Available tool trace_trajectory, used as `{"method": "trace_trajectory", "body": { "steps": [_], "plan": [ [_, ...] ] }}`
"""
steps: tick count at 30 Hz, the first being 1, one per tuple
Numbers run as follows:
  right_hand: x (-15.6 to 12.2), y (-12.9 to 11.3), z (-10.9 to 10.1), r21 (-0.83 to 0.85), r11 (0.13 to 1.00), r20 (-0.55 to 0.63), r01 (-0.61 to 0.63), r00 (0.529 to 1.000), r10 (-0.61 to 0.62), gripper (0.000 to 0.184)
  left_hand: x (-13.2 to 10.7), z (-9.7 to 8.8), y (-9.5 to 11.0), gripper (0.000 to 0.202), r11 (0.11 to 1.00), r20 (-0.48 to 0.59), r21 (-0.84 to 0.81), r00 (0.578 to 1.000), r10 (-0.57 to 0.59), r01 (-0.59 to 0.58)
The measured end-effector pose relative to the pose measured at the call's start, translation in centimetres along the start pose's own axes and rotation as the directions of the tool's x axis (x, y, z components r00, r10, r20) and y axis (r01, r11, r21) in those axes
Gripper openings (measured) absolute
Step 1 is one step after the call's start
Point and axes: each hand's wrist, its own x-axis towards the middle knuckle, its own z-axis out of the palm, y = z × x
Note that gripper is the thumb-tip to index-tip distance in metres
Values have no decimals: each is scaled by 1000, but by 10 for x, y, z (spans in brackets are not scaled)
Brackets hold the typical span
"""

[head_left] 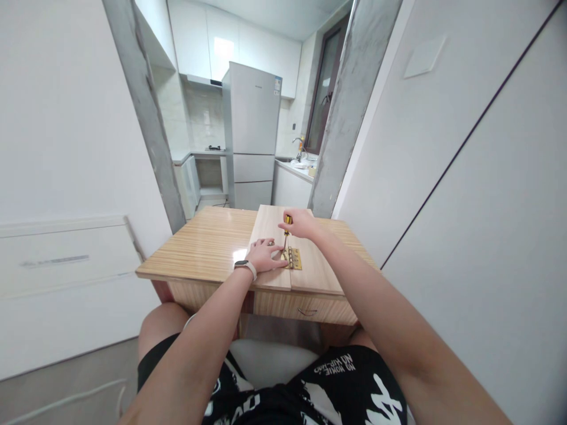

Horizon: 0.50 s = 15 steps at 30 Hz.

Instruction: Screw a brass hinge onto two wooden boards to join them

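You are gripping the screwdriver (287,221) in your right hand (302,225), fingers closed tight round its yellow-and-black handle, with only the top of the handle showing above your knuckles. The tool is standing nearly upright. Its long axis is running top to bottom, handle uppermost, with the tip pointing down out of your fist into the brass hinge (295,258) just below your fingers. Whether the tip is sitting in a screw head is too small to tell.

Your left hand (264,255) is lying spread and flat, holding nothing, pressing on the left board (264,227). Its fingertips are reaching to just beside the hinge. The hinge is lying across the seam between that board and the right board (318,268), both resting on the wooden table (206,242). A watch (245,266) is sitting on the wrist behind your left fingers.

By the look of it, you are working a screw at the hinge corner nearest your left fingertips. The next move is calling for steady downward pressure with the shaft held plumb, so the tip is not skidding toward those fingertips, and for the flat hand pinning the board against twisting.
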Motion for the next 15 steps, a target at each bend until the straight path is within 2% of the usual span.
{"method": "trace_trajectory", "body": {
  "steps": [3,5,9,13,15],
  "plan": [
    [-1,-1,4,-76,997,-67,-27,998,21,24,0,-1,1,74,1000,4,-2,1000,-6,6],
    [0,0,7,-78,996,-64,-40,997,35,22,0,-1,1,74,1000,4,-5,1000,-4,4],
    [2,4,11,-19,999,11,-29,1000,29,11,0,-1,1,74,1000,3,-10,1000,-5,5],
    [4,8,5,74,997,120,20,992,-28,3,0,-2,1,75,1000,7,-14,1000,-10,10],
    [4,9,-1,123,992,197,26,979,-50,17,-1,-2,0,75,1000,8,-17,1000,-9,9]
  ]
}}
